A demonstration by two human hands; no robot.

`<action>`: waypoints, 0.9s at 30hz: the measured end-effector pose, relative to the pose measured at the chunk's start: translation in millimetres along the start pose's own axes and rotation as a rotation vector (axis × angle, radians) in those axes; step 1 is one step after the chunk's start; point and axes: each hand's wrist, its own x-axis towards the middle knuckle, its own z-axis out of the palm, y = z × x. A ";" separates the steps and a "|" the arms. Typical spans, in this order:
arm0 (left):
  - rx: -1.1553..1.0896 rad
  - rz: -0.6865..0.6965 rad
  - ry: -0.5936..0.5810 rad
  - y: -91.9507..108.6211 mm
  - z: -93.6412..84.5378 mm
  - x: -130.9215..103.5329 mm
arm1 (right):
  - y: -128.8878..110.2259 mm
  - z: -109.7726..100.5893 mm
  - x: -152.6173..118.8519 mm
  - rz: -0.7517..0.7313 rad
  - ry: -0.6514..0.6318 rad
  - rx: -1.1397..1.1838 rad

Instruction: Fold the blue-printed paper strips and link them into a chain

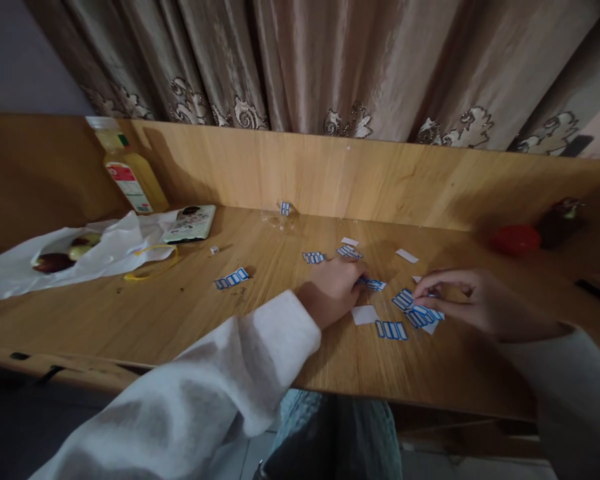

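Note:
My left hand [333,287] rests low on the table, fingers curled at a narrow strip of blue-edged white labels [374,285] that sticks out to its right. The fingertips are partly hidden behind the hand. My right hand [480,300] pinches a small sheet of blue-bordered labels [403,300] between thumb and forefinger. Beneath it, more label strips [423,317] overlap a white slip. Between the hands, nearer me, are a blank white slip [364,315] and a row of labels [392,330]. Beyond my left hand lie two more label pieces [314,257].
Further left is a label strip [231,278]. A phone [190,223], a yellow loop [153,263], a white bag [115,247] with dark round fruit on it, and a bottle of yellow liquid [133,173] stand left. A red object [515,239] sits right, before the wooden back panel [370,177].

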 end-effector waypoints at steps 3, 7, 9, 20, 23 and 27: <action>-0.007 0.006 0.014 -1.1 1.9 -0.6 | -15.1 3.0 0.9 0.004 0.206 -0.067; -0.046 -0.031 0.006 -0.8 2.6 -0.7 | -33.7 15.6 11.8 0.007 0.423 -0.037; -0.060 -0.043 0.005 -0.3 2.0 -0.5 | -41.7 21.3 18.9 -0.035 0.421 -0.063; -0.044 0.001 -0.020 2.5 -0.8 -1.0 | -46.6 32.5 23.3 -0.106 0.218 -0.202; -0.060 0.009 -0.015 1.3 1.0 -0.3 | -47.1 33.3 27.0 -0.095 0.198 -0.192; -0.068 0.032 0.012 0.1 3.1 0.1 | -41.3 35.3 33.8 -0.100 0.251 -0.225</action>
